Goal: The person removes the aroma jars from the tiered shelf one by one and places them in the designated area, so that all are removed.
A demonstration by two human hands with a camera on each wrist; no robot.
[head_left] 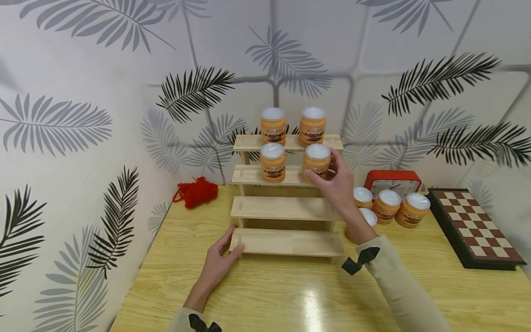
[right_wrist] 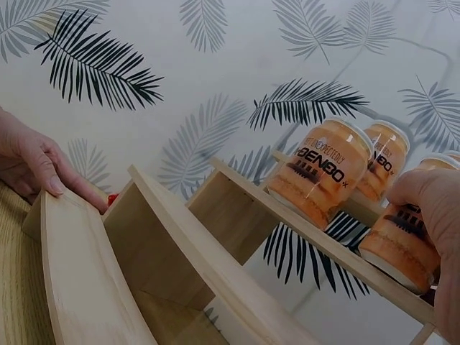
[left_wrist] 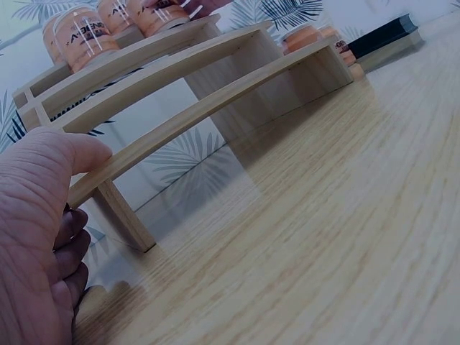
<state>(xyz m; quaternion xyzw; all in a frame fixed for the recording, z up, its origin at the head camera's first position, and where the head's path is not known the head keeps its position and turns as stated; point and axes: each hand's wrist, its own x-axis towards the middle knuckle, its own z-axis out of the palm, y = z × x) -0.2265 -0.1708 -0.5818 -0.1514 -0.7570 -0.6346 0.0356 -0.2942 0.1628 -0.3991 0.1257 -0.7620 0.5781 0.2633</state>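
Behind the stepped, pale-wood rack with four shelves [head_left: 286,207], white wallpaper [head_left: 373,27] printed with grey and black leaves; beneath the rack, a yellow wood-grain tabletop [head_left: 265,288]. On the rack's second shelf from the top, toward its right end, a round orange jar with a silvery lid [head_left: 316,162], upright, pinched between thumb and curled fingers of the right hand [head_left: 338,182]; hard to tell whether fully resting on the board. On the rack's same shelf, farther left, a matching jar [head_left: 273,167]; on the rack's top shelf, two others [head_left: 313,129], upright and apart. At the left end of the rack's lowest shelf, the left hand [head_left: 217,260], gripping the board, thumb on top, fingers curled below. Right of the rack, four more jars [head_left: 386,210], a red-framed clock [head_left: 392,184] and a brown-and-cream checkered board [head_left: 477,223]; left of the rack, a crumpled red bundle [head_left: 199,192].
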